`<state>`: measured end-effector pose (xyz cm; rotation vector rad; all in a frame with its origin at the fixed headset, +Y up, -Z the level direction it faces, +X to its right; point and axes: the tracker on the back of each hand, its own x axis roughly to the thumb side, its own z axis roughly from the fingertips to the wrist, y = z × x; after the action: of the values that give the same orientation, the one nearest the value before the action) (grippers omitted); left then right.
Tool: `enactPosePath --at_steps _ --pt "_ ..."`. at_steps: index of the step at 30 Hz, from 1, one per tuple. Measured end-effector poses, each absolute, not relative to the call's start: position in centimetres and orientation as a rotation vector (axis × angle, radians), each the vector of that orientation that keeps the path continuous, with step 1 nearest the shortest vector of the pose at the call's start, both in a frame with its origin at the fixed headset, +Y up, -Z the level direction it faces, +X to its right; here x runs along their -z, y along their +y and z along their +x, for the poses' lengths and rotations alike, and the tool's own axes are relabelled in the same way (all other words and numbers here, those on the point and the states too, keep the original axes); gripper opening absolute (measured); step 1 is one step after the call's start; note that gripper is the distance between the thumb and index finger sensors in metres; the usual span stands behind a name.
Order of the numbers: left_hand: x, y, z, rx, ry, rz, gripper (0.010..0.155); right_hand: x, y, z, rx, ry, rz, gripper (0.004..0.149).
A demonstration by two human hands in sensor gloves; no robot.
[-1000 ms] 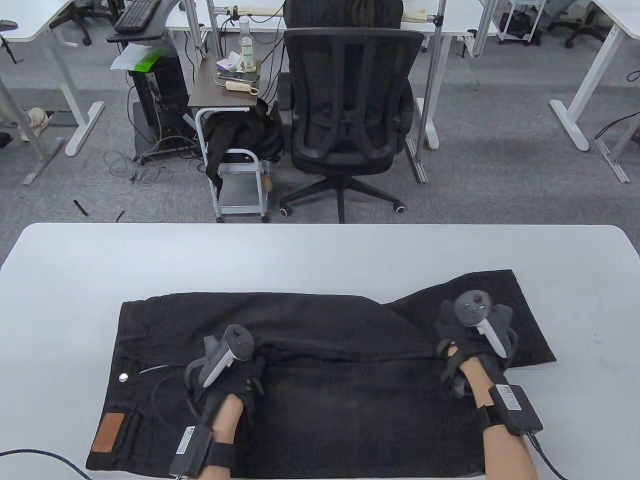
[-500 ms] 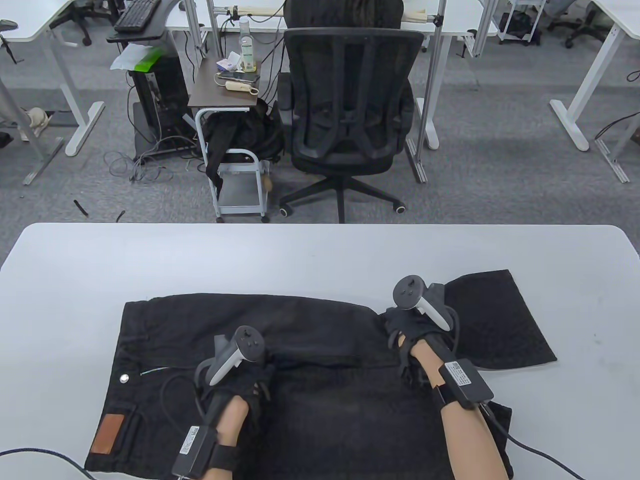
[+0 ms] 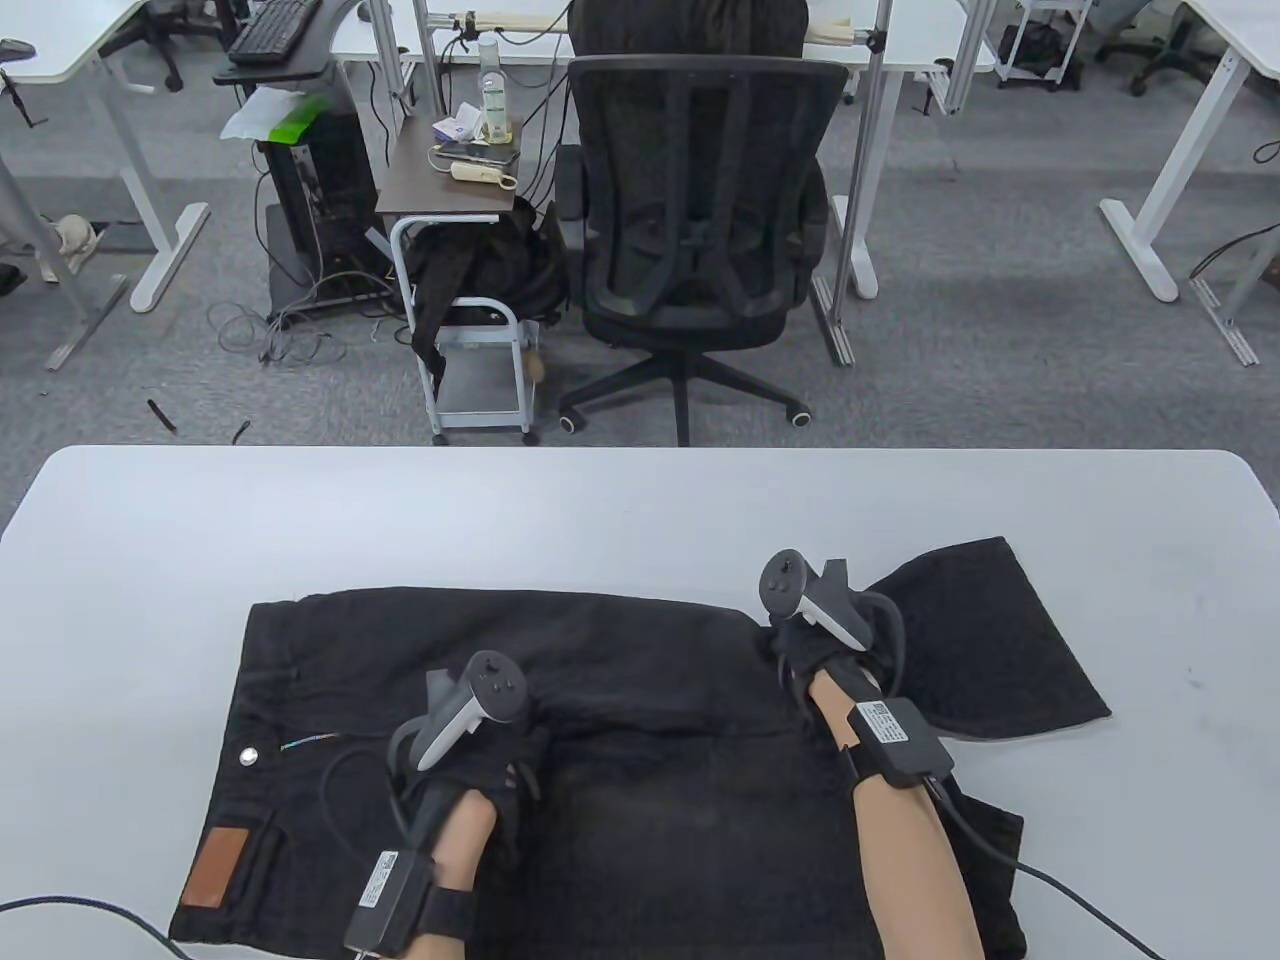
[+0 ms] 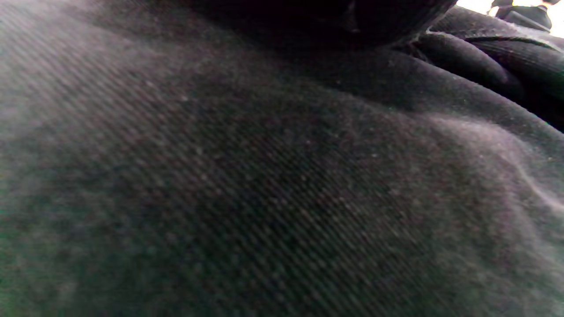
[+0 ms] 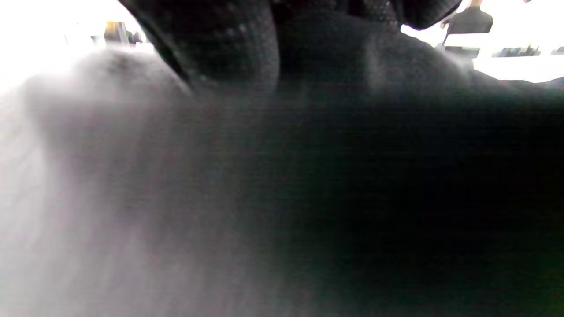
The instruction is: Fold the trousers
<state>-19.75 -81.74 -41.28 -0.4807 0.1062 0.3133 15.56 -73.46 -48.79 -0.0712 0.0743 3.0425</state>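
Black trousers point(image 3: 640, 650) lie flat on the white table point(image 3: 640, 510), waist at the left with a brown patch point(image 3: 213, 868) and a metal button point(image 3: 247, 757). The two legs run to the right. The far leg's end point(image 3: 1000, 640) splays out past the near leg's end point(image 3: 990, 860). My left hand point(image 3: 500, 760) rests on the cloth near the crotch, and its wrist view shows only close black cloth point(image 4: 282, 176). My right hand point(image 3: 805, 650) touches the cloth where the two legs part. Its fingers point(image 5: 229, 44) sit against the cloth, and their grip is hidden.
Bare table lies beyond and to both sides of the trousers. Glove cables point(image 3: 1060, 890) trail off the front edge. A black office chair point(image 3: 700, 230) and a small cart point(image 3: 470, 290) stand on the floor behind the table.
My right hand has moved left from the far leg's end to where the legs part, uncovering the near leg's end. The left hand has barely shifted.
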Motion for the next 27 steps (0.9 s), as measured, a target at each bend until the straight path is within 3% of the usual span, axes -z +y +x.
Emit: enactPosePath --at_steps 2,6,8,9,10,11,14,15,17,22,25,27 --pt "41.2 -81.7 -19.8 -0.317 0.112 -0.491 0.062 47.7 -70.9 16.3 -2.975 -0.19 -0.124 0.045" --pt "41.1 -81.7 -19.6 -0.324 0.11 -0.506 0.063 42.4 -66.0 16.5 -2.759 -0.986 -0.027 0.046" --pt "41.1 -81.7 -19.5 -0.304 0.112 -0.5 0.064 40.5 -66.2 16.2 -2.746 -1.183 0.1 0.047" --pt "41.0 -81.9 -19.5 -0.291 0.115 -0.511 0.064 40.5 -67.2 16.2 -2.83 -1.174 0.133 0.049" --pt "41.1 -82.0 -19.6 -0.292 0.117 -0.519 0.064 40.6 -67.9 16.3 -2.938 -1.08 0.136 0.05" --pt "41.0 -81.9 -19.7 -0.302 0.123 -0.517 0.064 41.4 -69.0 16.7 -3.094 -0.853 0.139 0.053" --pt "41.2 -82.0 -19.8 -0.303 0.121 -0.517 0.065 43.3 -72.8 19.8 -3.079 0.181 0.073 0.061" --pt "41.1 -82.0 -19.8 -0.304 0.121 -0.514 0.065 43.5 -73.5 20.5 -2.994 0.232 0.021 0.061" --pt "41.2 -82.0 -19.8 -0.307 0.12 -0.517 0.065 43.1 -74.4 22.0 -2.893 0.151 -0.086 0.069" --pt "41.3 -81.9 -20.0 -0.333 0.127 -0.52 0.064 41.3 -74.3 21.3 -2.887 0.082 0.074 0.068" --pt "41.3 -81.9 -19.9 -0.328 0.133 -0.519 0.064 40.7 -74.8 19.5 -2.87 0.244 0.191 0.063" --pt "41.4 -81.9 -19.9 -0.327 0.135 -0.517 0.063 40.7 -75.7 19.0 -2.874 0.437 0.155 0.071"
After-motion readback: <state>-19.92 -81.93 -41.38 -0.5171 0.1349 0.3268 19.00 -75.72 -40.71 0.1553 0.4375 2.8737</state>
